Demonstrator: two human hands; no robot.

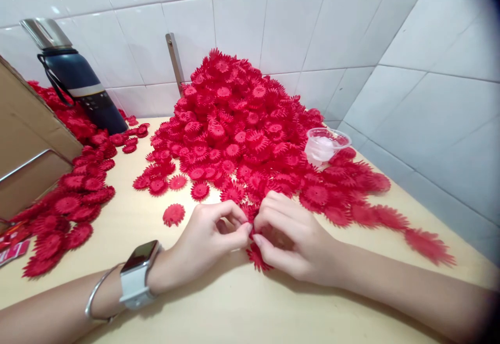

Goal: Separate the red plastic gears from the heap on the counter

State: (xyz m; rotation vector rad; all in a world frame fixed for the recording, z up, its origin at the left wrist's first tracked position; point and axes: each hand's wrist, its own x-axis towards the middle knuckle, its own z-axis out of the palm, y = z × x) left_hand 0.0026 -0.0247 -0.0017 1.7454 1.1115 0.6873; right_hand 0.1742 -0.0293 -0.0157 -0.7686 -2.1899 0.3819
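Observation:
My left hand [203, 237], with a watch and a bangle at its wrist, is closed in a pinch of thumb and forefinger. Facing it, my right hand [297, 234] is closed too, its fingertips almost touching the left ones. Between and below the fingertips shows a red fringed fabric flower [258, 259], partly covered by the right fingers. Both hands seem to grip it, though the exact hold is hidden. Just beyond them rises a big heap of similar red flowers [234, 120]. One single flower [174, 214] lies flat on the table, left of the heap.
A clear plastic cup [328, 143] with something whitish inside stands among flowers at the right. At the left are a dark blue thermos [86, 83], a cardboard box [31, 140] and more red flowers [78, 198]. White tiled walls [242, 21] bound the table [195, 312] behind and right.

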